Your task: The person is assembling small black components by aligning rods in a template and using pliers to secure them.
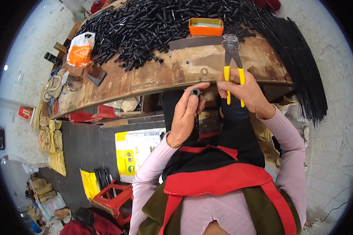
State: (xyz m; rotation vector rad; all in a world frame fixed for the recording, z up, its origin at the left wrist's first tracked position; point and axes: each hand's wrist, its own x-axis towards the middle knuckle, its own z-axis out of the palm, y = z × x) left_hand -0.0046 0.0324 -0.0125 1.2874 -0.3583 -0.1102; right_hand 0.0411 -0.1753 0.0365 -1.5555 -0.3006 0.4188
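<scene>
My left hand (183, 114) is closed round a small black tube-shaped part (195, 93), its round hollow end turned up between thumb and fingers. My right hand (245, 91) grips a pair of pliers (232, 51) with yellow handles and a broad dark metal head, which points away from me over the table's near edge. Both hands are above my lap, just this side of the table, and the pliers are apart from the black part. What lies below the left hand's fingers is mostly hidden.
A large heap of similar black parts (137, 31) covers the far side of the wooden table (145, 78). An orange open tin (206, 31) stands at its edge. Long black rods (302, 66) hang over the right end. A red crate (119, 196) is at lower left.
</scene>
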